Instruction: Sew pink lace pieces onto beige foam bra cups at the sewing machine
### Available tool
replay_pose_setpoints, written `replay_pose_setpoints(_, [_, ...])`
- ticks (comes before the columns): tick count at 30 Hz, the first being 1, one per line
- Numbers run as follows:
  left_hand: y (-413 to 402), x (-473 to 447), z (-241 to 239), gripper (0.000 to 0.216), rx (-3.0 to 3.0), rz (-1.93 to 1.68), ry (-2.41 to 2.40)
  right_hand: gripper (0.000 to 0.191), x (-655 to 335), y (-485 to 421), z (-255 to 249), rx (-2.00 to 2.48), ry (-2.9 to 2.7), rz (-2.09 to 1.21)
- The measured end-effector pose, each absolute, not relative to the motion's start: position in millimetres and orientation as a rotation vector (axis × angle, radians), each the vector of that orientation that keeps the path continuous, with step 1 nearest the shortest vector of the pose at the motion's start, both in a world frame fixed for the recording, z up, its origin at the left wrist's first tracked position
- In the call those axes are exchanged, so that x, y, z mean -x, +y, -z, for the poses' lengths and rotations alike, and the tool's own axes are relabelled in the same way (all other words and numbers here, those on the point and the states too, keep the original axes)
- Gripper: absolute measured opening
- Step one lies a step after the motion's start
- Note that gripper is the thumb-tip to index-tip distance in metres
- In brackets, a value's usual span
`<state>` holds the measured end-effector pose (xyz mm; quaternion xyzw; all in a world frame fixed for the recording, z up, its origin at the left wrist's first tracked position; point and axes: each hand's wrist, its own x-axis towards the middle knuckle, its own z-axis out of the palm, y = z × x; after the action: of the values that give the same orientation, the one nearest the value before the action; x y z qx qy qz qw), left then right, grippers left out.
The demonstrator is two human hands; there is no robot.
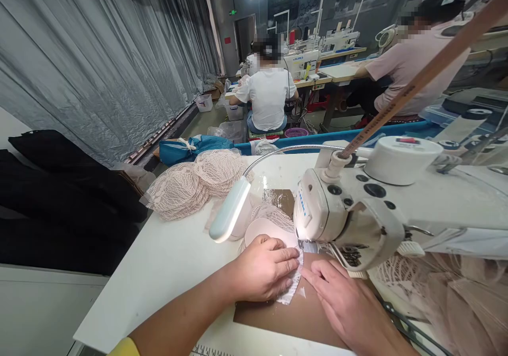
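Observation:
A pale pink foam bra cup (264,230) with a white ribbed edge strip (292,291) lies under the head of a white sewing machine (317,208). My left hand (266,268) is closed over the cup and strip, fingers bent and pressed together just left of the needle area. On the strip's right edge rest the fingertips of my right hand (337,292), its fingers drawn together; part of its grip is hidden. Beige lace (273,216) spreads behind the cup. Beneath both hands is a brown plate (270,313) on the white table (174,271).
Stacked lace cups (178,189) sit at the back left, near a lamp (230,213) on a bent neck. Sheer beige fabric (452,292) is heaped at right. A slanted brown pole (416,75) rises from the machine. Two people (272,97) sit at machines ahead.

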<state>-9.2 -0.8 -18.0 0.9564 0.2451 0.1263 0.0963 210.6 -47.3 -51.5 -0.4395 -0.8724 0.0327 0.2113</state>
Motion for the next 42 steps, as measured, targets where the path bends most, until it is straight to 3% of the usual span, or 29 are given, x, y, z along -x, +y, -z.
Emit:
replay_pose_setpoints(10, [1, 6, 22, 0.038, -2.787, -0.41, 0.852, 0.043, -211, -40, 49, 1.294, -2.399, 0.219])
replay_pose_setpoints(16, [0, 15, 18, 0.036, -2.728, -0.465, 0.775, 0.042, -215, -45, 50, 1.216, -2.469, -0.021])
replay_pose_setpoints(23, [-1, 18, 17, 0.03, -2.735, -0.431, 0.706, 0.024, -213, -50, 40, 1.103, -2.536, -0.303])
replay_pose_setpoints(30, [-3, 18, 18, 0.026, -2.749, -0.435, 0.635, 0.016, -211, -56, 39, 1.035, -2.579, -0.392])
replay_pose_setpoints(42, [-3, 18, 16, 0.026, -2.762, -0.371, 0.594, 0.018, -212, -58, 40, 0.986, -2.482, -0.448])
